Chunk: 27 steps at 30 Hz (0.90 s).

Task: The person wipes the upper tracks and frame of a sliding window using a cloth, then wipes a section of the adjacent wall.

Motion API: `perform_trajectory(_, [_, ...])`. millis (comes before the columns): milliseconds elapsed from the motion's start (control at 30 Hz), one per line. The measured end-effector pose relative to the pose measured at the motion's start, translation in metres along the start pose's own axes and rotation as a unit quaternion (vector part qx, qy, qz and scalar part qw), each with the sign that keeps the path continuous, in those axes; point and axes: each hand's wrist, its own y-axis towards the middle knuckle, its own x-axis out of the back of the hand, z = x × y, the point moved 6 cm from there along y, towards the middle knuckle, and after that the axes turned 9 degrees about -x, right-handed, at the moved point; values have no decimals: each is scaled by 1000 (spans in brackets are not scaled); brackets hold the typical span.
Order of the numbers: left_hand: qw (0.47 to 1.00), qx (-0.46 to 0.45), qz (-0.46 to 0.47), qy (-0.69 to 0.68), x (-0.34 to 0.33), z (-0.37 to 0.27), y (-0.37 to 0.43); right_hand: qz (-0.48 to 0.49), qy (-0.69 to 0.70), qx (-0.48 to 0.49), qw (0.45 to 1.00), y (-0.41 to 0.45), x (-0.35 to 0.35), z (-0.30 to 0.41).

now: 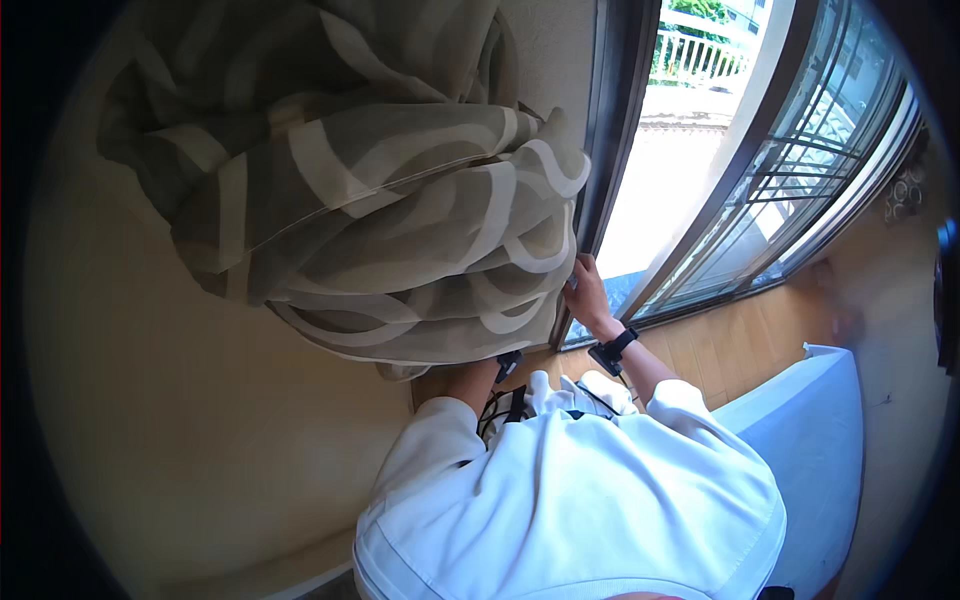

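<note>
A large bundle of grey-brown cloth with pale curving bands (420, 217) fills the upper left and middle of the view, thick and folded. Its lower edge hangs over my left forearm; my left hand is out of sight behind it. My right hand (590, 296) is at the bundle's right edge, beside the dark frame of a sliding glass door (609, 142). Its fingers are curled, with the tips partly hidden, so whether they grip the cloth or the frame is unclear. Dark straps with small devices are on both wrists.
Through the doorway lie a bright balcony floor (652, 195) and a white railing (697, 56). A glass panel (795, 172) stands to the right. Wood flooring (735, 337) runs below the door. A pale, smooth-sided object (810, 435) is at lower right, a plain wall (187, 420) at left.
</note>
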Motion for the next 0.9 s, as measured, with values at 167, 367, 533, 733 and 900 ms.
perform_trajectory(167, [977,-167,-133,19,13,-85,37,-151,35,128,980,25,76,49])
perform_trajectory(367, [938,-246,-245,4,43,-134,76,-84,245,57,964,88,86,59])
perform_trajectory(533, [937,-230,-261,-20,15,-102,78,-45,268,59,961,98,77,24])
perform_trajectory(733, [945,-202,-257,-16,-12,-60,83,3,267,14,964,106,51,-23])
perform_trajectory(900, [960,-166,-225,13,-26,-24,77,-7,225,-16,974,98,13,-67])
